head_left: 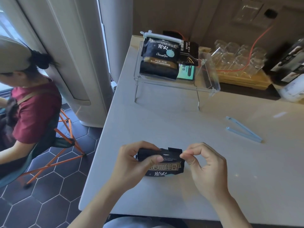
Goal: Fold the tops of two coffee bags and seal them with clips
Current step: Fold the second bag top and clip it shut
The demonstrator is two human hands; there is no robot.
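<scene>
A black coffee bag (166, 168) with gold lettering lies on the white table (164, 125) right in front of me, its top rolled over. My left hand (131, 165) grips the left end of the folded top, thumb across it. My right hand (204, 163) pinches the right end of the fold between thumb and forefinger. A pale blue clip (245, 130) lies open in a V on the table, to the right and apart from both hands. A second black coffee bag (158, 60) lies on a clear acrylic shelf (212, 88) at the back, a pale clip (162, 37) shut across its top.
A phone (186, 73) lies beside the bag on the shelf. Several glass jars (236, 58) stand on a wooden tray at back right, with an orange cable (251, 51) over them. A seated person (28, 102) on an orange-legged chair is left of the table's edge.
</scene>
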